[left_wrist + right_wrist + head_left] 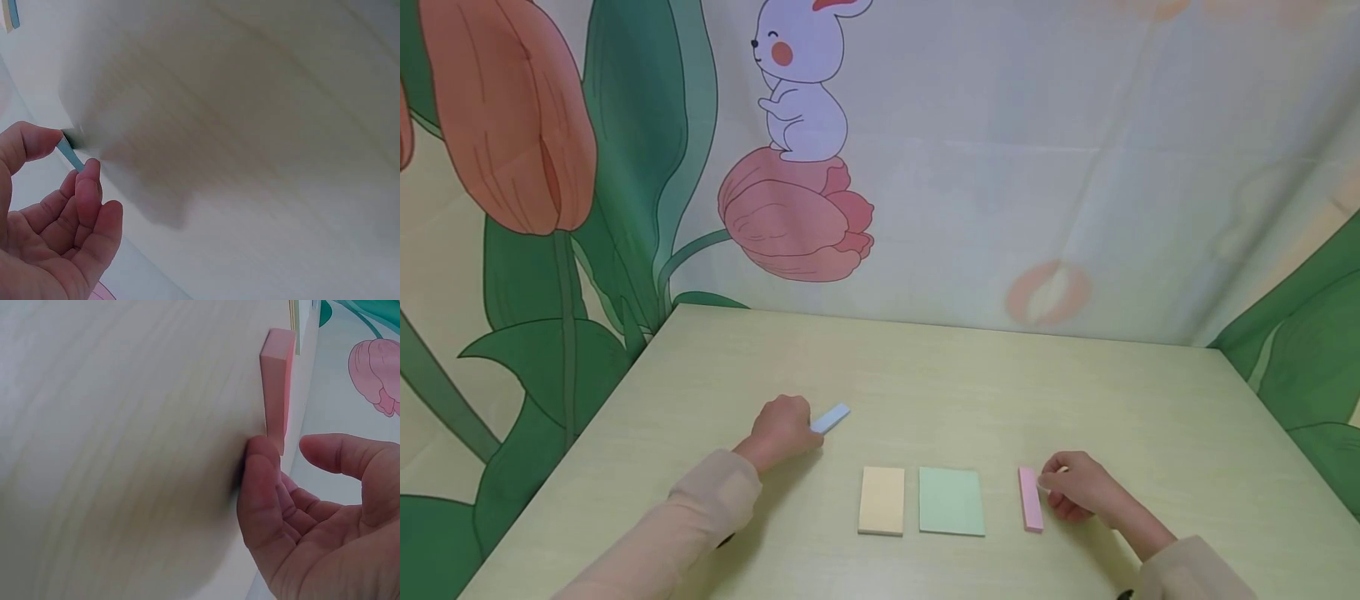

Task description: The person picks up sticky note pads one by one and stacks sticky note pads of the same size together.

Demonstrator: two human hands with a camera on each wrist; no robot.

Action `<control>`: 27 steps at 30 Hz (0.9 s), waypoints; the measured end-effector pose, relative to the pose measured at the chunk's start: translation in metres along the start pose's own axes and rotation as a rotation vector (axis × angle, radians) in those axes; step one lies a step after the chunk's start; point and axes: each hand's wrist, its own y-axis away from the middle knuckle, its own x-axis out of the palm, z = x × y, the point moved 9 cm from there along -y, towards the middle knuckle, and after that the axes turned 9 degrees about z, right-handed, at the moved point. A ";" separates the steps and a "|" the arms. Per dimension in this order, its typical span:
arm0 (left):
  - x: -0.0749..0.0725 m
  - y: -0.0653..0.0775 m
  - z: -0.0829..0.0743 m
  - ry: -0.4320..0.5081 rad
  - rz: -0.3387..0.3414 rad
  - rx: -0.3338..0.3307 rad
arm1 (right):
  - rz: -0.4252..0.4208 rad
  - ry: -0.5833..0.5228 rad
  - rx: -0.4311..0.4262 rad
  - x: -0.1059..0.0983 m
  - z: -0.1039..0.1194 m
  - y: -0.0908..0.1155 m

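My left hand (782, 427) pinches a narrow light-blue sticky note pad (831, 418) between thumb and fingertips; in the left wrist view the blue pad (70, 155) shows edge-on between them. On the right, a narrow pink sticky note pad (1031, 500) lies on the table. Beside its right edge is my right hand (1081, 485), fingers loosely curled. The right wrist view has the thumb and forefinger apart with nothing between them, close to the near end of the pink pad (278, 381).
Between the hands lie a pale yellow note pad (882, 502) and a wider light-green note pad (951, 502), side by side on the light wooden table (940, 383). A printed curtain (955, 167) with tulips and a rabbit hangs behind the table's far edge.
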 end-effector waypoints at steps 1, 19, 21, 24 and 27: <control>0.000 0.000 0.000 0.005 -0.004 0.005 | 0.000 0.003 0.002 0.000 0.000 0.000; 0.001 0.013 -0.019 0.095 -0.024 0.098 | 0.010 0.028 -0.005 0.002 -0.001 -0.003; 0.002 0.014 -0.022 0.094 -0.026 0.110 | 0.006 0.022 -0.005 0.002 -0.001 -0.004; 0.003 0.015 -0.027 0.098 -0.029 0.126 | 0.006 0.019 -0.011 0.002 -0.001 -0.004; 0.004 0.016 -0.032 0.109 -0.025 0.134 | 0.006 0.019 -0.014 0.002 -0.001 -0.004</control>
